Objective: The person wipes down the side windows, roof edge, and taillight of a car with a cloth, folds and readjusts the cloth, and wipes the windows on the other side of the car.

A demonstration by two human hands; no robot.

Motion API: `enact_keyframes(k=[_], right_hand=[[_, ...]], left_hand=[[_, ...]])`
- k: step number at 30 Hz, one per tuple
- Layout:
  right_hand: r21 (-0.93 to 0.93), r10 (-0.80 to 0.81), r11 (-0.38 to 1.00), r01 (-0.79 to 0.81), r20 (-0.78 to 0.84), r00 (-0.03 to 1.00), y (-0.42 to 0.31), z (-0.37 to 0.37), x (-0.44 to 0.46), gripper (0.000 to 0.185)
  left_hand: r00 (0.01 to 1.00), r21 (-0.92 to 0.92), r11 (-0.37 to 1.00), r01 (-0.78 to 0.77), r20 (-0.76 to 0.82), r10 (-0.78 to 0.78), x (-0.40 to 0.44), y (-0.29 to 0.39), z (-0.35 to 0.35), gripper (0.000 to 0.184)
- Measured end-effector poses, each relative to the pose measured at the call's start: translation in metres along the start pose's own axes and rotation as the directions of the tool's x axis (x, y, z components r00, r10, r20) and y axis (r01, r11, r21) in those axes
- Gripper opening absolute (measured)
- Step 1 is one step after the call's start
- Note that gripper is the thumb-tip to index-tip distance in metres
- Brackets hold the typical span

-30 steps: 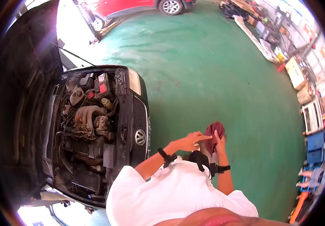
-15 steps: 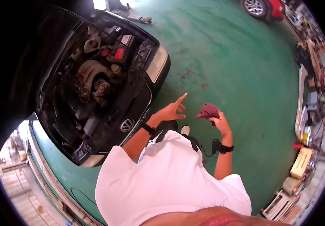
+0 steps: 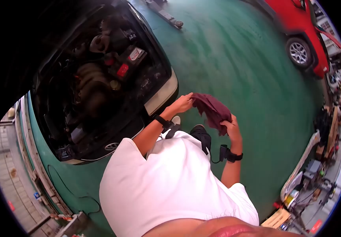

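Note:
A maroon cloth [image 3: 213, 110] is stretched between my two hands in front of my body. My left hand [image 3: 182, 103] is closed on its upper left corner, just beyond the front edge of the car. The opposite end is pinched in my right hand [image 3: 232, 127], thumb on top. Part of the cloth hangs loose between them. To my left stands a dark car [image 3: 111, 147] with its engine bay uncovered. Inside it I see a battery [image 3: 133, 55] and a yellowish cap [image 3: 115, 85].
A red car [image 3: 293, 23] stands at the upper right. A jack-like metal bar [image 3: 164, 14] lies on the green floor [image 3: 257, 146] at the top. Wood, tools and boxes line the right wall. A dark hose [image 3: 65, 189] curls at lower left.
My left hand was empty with a finger extended; now it grips the cloth. The bunched cloth has been spread out. The view has turned, bringing more of the red car into sight.

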State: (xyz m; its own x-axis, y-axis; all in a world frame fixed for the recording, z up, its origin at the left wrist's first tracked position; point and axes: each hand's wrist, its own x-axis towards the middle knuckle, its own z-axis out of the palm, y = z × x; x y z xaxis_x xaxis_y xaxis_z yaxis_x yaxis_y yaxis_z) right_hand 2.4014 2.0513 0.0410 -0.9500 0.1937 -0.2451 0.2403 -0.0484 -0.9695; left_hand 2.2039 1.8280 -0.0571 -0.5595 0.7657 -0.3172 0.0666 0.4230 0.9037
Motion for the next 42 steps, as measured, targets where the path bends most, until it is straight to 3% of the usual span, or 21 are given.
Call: enact_keyframes(k=[4,7,9,12,15,17,18,19,22,24,26,28,29,31,33,35,36,37,39,41,42], right_hand=[[-0.092,-0.032,0.995,0.023,-0.098,0.995,-0.023,-0.038,0.092,0.037],[-0.113,-0.019,0.994,0.012,-0.065,0.998,-0.004,-0.069,0.168,0.036],[-0.091,0.003,0.996,0.012,0.161,0.987,-0.008,-0.079,0.242,0.037],[-0.231,-0.177,0.932,0.28,0.383,0.906,-0.018,-0.07,0.327,0.038],[-0.243,-0.051,0.94,0.238,0.593,0.804,-0.01,-0.037,0.4,0.04],[-0.291,-0.111,0.865,0.41,0.685,0.72,-0.013,-0.015,0.435,0.046],[-0.393,0.065,0.866,0.31,0.702,0.709,-0.027,-0.003,0.447,0.051],[-0.388,0.064,0.864,0.32,0.715,0.696,-0.028,0.008,0.461,0.051],[-0.24,-0.137,0.843,0.482,0.771,0.622,-0.011,0.047,0.5,0.051],[-0.139,-0.226,0.742,0.655,0.869,0.441,0.0,0.07,0.528,0.046],[-0.169,-0.128,0.691,0.703,0.929,0.349,-0.002,0.085,0.552,0.044],[-0.2,0.021,0.62,0.759,0.971,0.239,-0.002,0.098,0.578,0.041],[-0.202,0.029,0.618,0.76,0.972,0.235,-0.001,0.105,0.592,0.041],[-0.18,-0.021,0.643,0.744,0.967,0.252,-0.015,0.116,0.625,0.042],[-0.177,0.028,0.647,0.742,0.978,0.208,-0.015,0.131,0.66,0.04],[0.007,-0.227,0.606,0.795,0.96,0.164,0.003,0.157,0.692,0.035],[-0.178,0.065,0.733,0.656,0.979,0.193,-0.037,0.164,0.701,0.03],[-0.311,0.241,0.808,0.501,0.949,0.201,-0.06,0.173,0.707,0.028],[-0.213,0.118,0.77,0.601,0.974,0.194,-0.026,0.194,0.725,0.031],[-0.236,0.208,0.789,0.567,0.971,0.115,-0.004,0.213,0.732,0.033],[-0.261,0.282,0.801,0.539,0.958,0.045,-0.003,0.22,0.731,0.036]], left_hand=[[0.973,-0.095,0.995,-0.005,-0.231,-0.017,0.074,0.019,-0.03,0.034],[0.93,-0.256,0.936,0.244,-0.214,-0.301,0.107,0.029,-0.048,0.033],[0.922,-0.474,0.818,0.325,-0.033,-0.385,0.139,0.031,-0.071,0.032],[0.895,-0.594,0.778,0.204,-0.208,-0.394,0.167,0.019,-0.068,0.032],[0.71,-0.754,0.657,0.01,-0.458,-0.535,0.19,-0.024,-0.071,0.036],[0.632,-0.825,0.558,-0.09,-0.48,-0.608,0.185,-0.019,-0.087,0.04],[0.624,-0.865,0.474,-0.166,-0.464,-0.628,0.187,-0.038,-0.094,0.045],[0.612,-0.863,0.473,-0.179,-0.474,-0.633,0.189,-0.036,-0.102,0.045],[0.428,-0.841,0.502,-0.201,-0.536,-0.727,0.199,-0.015,-0.117,0.063],[0.442,-0.871,0.401,-0.284,-0.49,-0.751,0.215,-0.025,-0.127,0.068],[0.469,-0.882,0.293,-0.369,-0.449,-0.761,0.241,-0.054,-0.141,0.074],[0.526,-0.667,-0.097,-0.739,-0.481,-0.701,0.265,-0.079,-0.164,0.077],[0.526,-0.662,-0.104,-0.742,-0.479,-0.703,0.271,-0.086,-0.177,0.077],[0.598,-0.597,-0.154,-0.788,-0.679,-0.426,0.287,-0.092,-0.205,0.072],[0.521,-0.511,-0.182,-0.84,-0.667,-0.532,0.307,-0.1,-0.22,0.068],[0.385,-0.389,-0.169,-0.906,-0.585,-0.714,0.313,-0.106,-0.232,0.059],[0.236,-0.442,0.04,-0.896,-0.551,-0.8,0.318,-0.135,-0.219,0.049],[0.217,-0.434,0.041,-0.9,-0.529,-0.82,0.317,-0.128,-0.211,0.049],[-0.049,-0.66,0.41,-0.63,-0.493,-0.869,0.328,-0.105,-0.221,0.041],[-0.11,-0.632,0.477,-0.61,-0.529,-0.842,0.326,-0.114,-0.212,0.035],[-0.201,-0.623,0.644,-0.445,-0.631,-0.749,0.323,-0.117,-0.209,0.031]])
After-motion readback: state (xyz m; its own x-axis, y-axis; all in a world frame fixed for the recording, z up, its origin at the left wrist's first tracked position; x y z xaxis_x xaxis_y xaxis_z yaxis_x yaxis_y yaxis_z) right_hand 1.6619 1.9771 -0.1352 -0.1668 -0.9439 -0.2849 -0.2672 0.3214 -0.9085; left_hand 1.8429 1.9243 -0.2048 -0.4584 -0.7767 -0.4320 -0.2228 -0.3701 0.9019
